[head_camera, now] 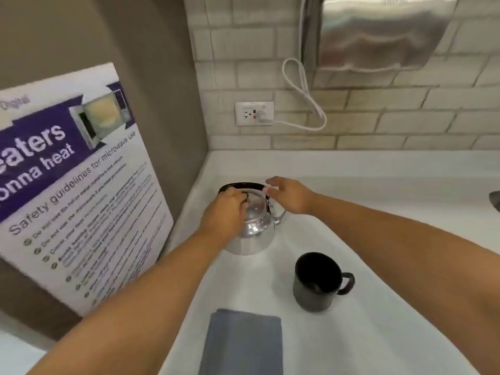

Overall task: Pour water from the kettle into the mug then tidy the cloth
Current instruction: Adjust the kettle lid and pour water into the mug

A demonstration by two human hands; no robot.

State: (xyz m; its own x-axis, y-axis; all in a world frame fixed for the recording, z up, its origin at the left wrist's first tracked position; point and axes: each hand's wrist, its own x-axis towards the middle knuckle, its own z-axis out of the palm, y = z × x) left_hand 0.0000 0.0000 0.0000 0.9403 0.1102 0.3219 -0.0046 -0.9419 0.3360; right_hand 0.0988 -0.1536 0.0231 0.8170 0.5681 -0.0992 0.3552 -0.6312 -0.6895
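Note:
A shiny metal kettle [254,231] with a black hoop handle stands on the white counter [378,212], its spout pointing right. My left hand [224,212] rests on the kettle's top, fingers closed around the lid knob. My right hand [290,194] hovers open at the right end of the black handle, fingertips touching or nearly touching it. A black mug [316,282] stands upright to the right and nearer me, its handle turned right. A folded grey-blue cloth [243,345] lies flat at the near edge of the counter.
A safety-guidelines poster [75,190] leans against the brown side wall on the left. A tiled back wall carries a socket [254,113] with a white cable and a steel dispenser [378,31]. A dark object [495,200] shows at the right edge.

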